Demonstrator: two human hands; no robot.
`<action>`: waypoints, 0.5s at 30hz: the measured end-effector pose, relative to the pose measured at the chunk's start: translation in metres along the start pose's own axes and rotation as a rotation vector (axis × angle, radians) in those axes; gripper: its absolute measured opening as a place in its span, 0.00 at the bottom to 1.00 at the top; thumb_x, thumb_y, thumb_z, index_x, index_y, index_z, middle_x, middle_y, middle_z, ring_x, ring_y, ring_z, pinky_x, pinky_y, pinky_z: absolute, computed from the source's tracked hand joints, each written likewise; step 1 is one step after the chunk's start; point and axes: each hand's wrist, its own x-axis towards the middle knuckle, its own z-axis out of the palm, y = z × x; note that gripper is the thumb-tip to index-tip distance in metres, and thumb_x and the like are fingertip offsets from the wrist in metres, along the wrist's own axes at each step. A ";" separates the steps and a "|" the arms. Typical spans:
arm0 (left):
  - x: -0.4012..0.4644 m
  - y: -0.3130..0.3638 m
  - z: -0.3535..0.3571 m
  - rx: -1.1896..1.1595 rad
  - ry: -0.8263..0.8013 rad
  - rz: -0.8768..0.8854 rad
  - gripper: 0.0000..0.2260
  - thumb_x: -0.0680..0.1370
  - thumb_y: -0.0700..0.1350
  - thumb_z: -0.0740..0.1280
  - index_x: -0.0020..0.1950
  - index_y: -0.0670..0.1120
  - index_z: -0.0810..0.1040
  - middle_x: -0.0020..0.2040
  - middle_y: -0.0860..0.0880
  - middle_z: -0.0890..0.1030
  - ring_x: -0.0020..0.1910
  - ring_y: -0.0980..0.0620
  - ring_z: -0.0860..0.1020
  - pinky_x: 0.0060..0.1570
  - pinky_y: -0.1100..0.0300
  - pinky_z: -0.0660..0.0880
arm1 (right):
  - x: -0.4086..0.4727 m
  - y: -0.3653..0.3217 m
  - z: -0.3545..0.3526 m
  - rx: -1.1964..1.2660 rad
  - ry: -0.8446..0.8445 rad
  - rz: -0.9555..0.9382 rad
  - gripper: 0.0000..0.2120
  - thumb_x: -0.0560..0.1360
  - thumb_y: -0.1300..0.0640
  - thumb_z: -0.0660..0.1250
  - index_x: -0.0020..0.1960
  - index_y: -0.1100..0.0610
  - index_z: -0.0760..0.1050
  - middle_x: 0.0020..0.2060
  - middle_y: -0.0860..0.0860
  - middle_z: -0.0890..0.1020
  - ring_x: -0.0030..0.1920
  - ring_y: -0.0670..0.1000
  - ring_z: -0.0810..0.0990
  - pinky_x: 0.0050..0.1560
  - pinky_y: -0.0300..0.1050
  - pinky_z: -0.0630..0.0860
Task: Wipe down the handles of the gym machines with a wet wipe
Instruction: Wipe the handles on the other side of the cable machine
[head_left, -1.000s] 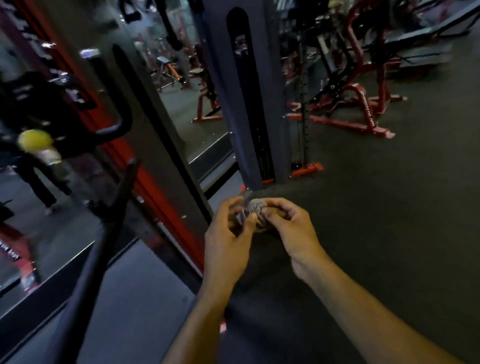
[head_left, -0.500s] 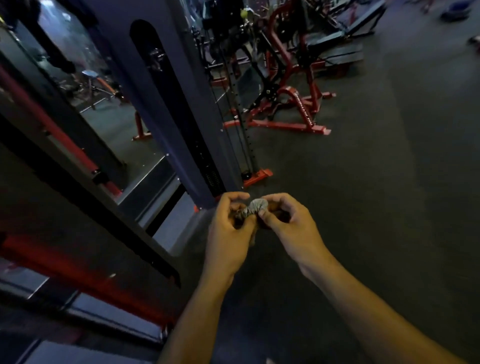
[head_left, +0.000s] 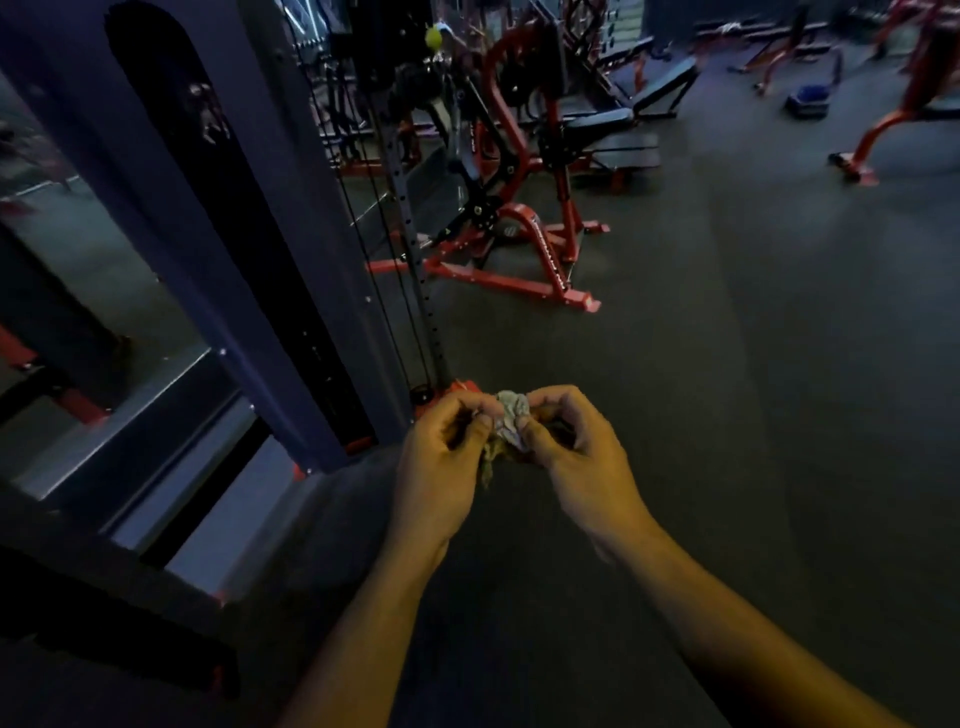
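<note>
- While no handle is being touched, the wipe (head_left: 511, 423) is held bunched between both hands, in front of the body and just right of the base of the dark column (head_left: 223, 249).
- It is pinched by the left hand (head_left: 441, 467) with thumb and curled fingers on its left side, and gripped by the right hand (head_left: 576, 457) the same way on its right side.
- Such a two-handed pinch is judged to serve refolding or turning the wipe so that a fresher face is brought outward before the next handle.
- A darker, crumpled part hangs below the pale part, between the two palms; whether it is soiled wipe or shadow cannot be told.
- Both forearms are kept low and close together, which is judged to suit fine finger work rather than reaching.
- Cables (head_left: 384, 218) run down just right of the column, and no grip on them can be made out.
- Beyond the column, a red machine (head_left: 524, 208) stands on the floor (head_left: 779, 389), well apart from the hands; it is judged a likely next stop.
- Pale lettering runs along a red leg of that machine, but it is too small and blurred to be read.
- No brand or label can be read on the wipe or on the column.
- A blue thing (head_left: 807, 101) lies on the floor far beyond the column; it cannot be identified.
</note>
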 end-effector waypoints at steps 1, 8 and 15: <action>0.021 -0.002 0.005 -0.034 -0.024 -0.011 0.09 0.82 0.34 0.65 0.56 0.45 0.81 0.54 0.53 0.85 0.55 0.54 0.84 0.57 0.49 0.82 | 0.019 0.000 -0.005 -0.024 -0.025 -0.017 0.06 0.80 0.60 0.68 0.57 0.54 0.78 0.49 0.48 0.84 0.51 0.46 0.83 0.50 0.43 0.80; 0.137 -0.004 0.039 -0.130 -0.148 0.006 0.18 0.78 0.30 0.70 0.65 0.44 0.79 0.61 0.49 0.84 0.60 0.52 0.83 0.59 0.54 0.81 | 0.141 0.008 -0.042 -0.171 -0.102 -0.095 0.21 0.77 0.58 0.72 0.69 0.47 0.74 0.61 0.45 0.78 0.60 0.41 0.79 0.55 0.34 0.77; 0.285 0.006 0.076 -0.011 -0.117 0.063 0.23 0.79 0.29 0.68 0.68 0.51 0.78 0.63 0.52 0.83 0.60 0.51 0.83 0.57 0.42 0.82 | 0.306 0.002 -0.069 -0.237 -0.102 -0.330 0.22 0.77 0.62 0.71 0.67 0.47 0.73 0.59 0.42 0.78 0.61 0.42 0.78 0.60 0.37 0.76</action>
